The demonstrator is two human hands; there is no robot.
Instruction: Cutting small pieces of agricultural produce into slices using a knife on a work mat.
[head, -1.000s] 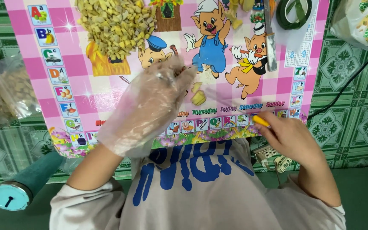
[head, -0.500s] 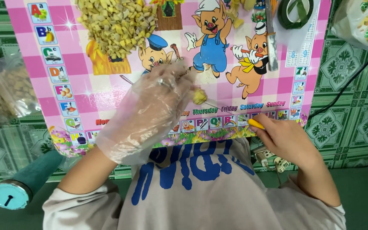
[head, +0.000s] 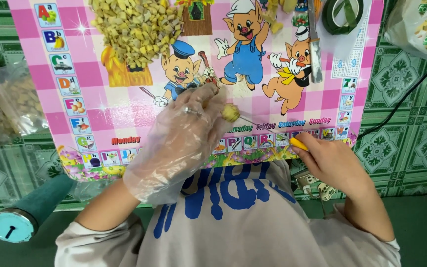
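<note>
Over the pink checked plastic mat [head: 124, 109] printed with cartoon pigs and alphabet squares, the left hand [head: 184, 133], covered in a loose clear plastic glove, was curled with its fingertips pinched around a small pale-yellow lump [head: 231, 113], which sat just above the mat's row of weekday words. Right hand [head: 329, 160], bare, was closed around the yellow handle of a thin metal pick [head: 273, 134], whose slender shaft ran up and left so that its tip met the lump. Farther up the mat lay a heap of small yellowish cut pieces [head: 134, 27], well apart from both hands. A long metal blade [head: 315, 44] rested near the mat's upper right, just beside a dark green roll of tape [head: 343, 15]. Clear plastic bags with brownish contents [head: 18, 101] lay at the mat's left edge on the green patterned surface [head: 406, 99], and a teal cylindrical handle with a pale blue end [head: 23, 215] lay near the left elbow
</note>
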